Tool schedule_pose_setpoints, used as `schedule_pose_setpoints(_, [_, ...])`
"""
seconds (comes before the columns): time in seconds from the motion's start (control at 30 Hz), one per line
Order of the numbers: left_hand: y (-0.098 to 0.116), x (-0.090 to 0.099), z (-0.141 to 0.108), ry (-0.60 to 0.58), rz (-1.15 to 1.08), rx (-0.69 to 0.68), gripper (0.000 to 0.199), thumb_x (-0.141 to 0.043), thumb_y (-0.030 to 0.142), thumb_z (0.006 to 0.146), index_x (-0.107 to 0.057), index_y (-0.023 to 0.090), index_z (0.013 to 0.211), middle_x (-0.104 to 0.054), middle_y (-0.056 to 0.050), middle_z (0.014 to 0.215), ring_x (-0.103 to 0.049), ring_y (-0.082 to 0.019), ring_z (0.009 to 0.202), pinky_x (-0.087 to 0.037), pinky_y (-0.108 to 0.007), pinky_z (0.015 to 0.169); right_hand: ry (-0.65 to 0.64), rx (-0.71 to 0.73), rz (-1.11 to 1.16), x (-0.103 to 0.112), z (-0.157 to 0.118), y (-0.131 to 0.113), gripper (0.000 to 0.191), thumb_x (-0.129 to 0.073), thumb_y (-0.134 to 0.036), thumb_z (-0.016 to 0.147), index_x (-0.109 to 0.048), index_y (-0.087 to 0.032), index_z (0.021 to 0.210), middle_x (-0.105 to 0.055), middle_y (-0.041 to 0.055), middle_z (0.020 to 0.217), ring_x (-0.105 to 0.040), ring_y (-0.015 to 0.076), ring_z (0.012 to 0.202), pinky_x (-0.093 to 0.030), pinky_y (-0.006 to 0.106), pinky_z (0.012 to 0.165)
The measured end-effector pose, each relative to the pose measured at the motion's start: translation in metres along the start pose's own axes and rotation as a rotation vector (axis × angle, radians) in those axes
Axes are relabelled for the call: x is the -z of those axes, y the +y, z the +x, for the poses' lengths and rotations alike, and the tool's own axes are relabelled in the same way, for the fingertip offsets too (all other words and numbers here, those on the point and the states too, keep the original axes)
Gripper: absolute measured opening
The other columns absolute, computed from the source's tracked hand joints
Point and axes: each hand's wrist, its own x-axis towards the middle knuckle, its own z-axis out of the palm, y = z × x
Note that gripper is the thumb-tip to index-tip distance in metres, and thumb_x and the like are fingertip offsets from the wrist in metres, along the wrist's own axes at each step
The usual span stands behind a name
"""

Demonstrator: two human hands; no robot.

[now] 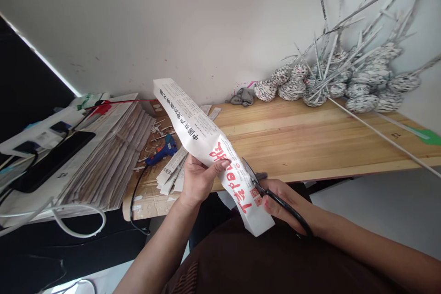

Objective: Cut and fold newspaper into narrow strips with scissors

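Note:
A long folded strip of newspaper (193, 121) with black and red printing slants across the middle of the view. My left hand (200, 175) grips it near its middle, thumb on top and fingers underneath. In my right hand (285, 200) is a pair of black-handled scissors (280, 202), its handle loop resting across the hand. The scissor blades lie at the strip's right edge, beside the red lettering; whether they are cutting into the paper I cannot tell. The strip's lower end hangs free over my dark clothing.
On the left stands a thick newspaper stack (120, 147) bearing a black power strip (57, 161). Near it lie a blue glue gun (163, 150) and cut paper strips (172, 172) on the wooden table (289, 142). Woven paper gourd shapes (361, 82) with long stems crowd the back right.

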Motion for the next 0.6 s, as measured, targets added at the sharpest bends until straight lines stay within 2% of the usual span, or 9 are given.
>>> schedule_pose_setpoints(0.1, [-0.003,-0.001,-0.002,0.0,-0.02,0.0,0.033,-0.09,0.015,0.066,-0.072,0.021,0.093,-0.078,-0.002,0.086,-0.071,-0.015,0.073,-0.062,-0.026,0.07,0.028,0.045,-0.03,-0.001,0.001,-0.005,0.051,-0.051,-0.071,0.093,-0.054,-0.02,0.086,-0.049,0.0009,0.073,-0.041,0.0135,0.061,-0.034,0.029,0.052])
schedule_pose_setpoints(0.23, [-0.003,-0.002,0.001,0.02,-0.014,-0.004,0.033,-0.091,0.016,0.065,-0.073,0.02,0.092,-0.077,-0.002,0.086,-0.071,-0.015,0.073,-0.062,-0.027,0.07,0.033,0.017,0.007,-0.005,0.001,-0.001,0.063,-0.043,-0.081,0.09,-0.055,-0.019,0.083,-0.052,0.0005,0.064,-0.045,0.0124,0.051,-0.036,0.027,0.044])
schedule_pose_setpoints(0.43, [-0.003,-0.002,0.002,0.037,-0.027,-0.005,0.035,-0.091,0.015,0.063,-0.072,0.021,0.092,-0.077,-0.001,0.085,-0.071,-0.015,0.072,-0.062,-0.026,0.069,0.079,-0.075,0.073,-0.007,0.0,0.015,0.069,-0.05,-0.088,0.08,-0.055,-0.019,0.08,-0.052,-0.0034,0.055,-0.045,0.0088,0.038,-0.034,0.021,0.034])
schedule_pose_setpoints(0.5, [-0.003,-0.003,0.0,0.036,-0.023,-0.003,0.036,-0.091,0.014,0.063,-0.072,0.021,0.092,-0.077,-0.001,0.085,-0.071,-0.015,0.072,-0.062,-0.027,0.068,0.067,-0.092,0.06,-0.006,0.0,0.012,0.065,-0.051,-0.085,0.083,-0.054,-0.02,0.08,-0.051,-0.0032,0.056,-0.045,0.0095,0.039,-0.036,0.022,0.035])
schedule_pose_setpoints(0.6, [-0.003,-0.004,-0.003,0.03,-0.001,0.018,0.034,-0.091,0.015,0.064,-0.071,0.021,0.092,-0.078,-0.002,0.086,-0.072,-0.016,0.074,-0.063,-0.028,0.07,0.076,-0.017,-0.029,-0.004,-0.002,0.0,0.058,-0.047,-0.077,0.091,-0.056,-0.021,0.081,-0.054,0.0008,0.065,-0.048,0.0133,0.051,-0.042,0.027,0.045])
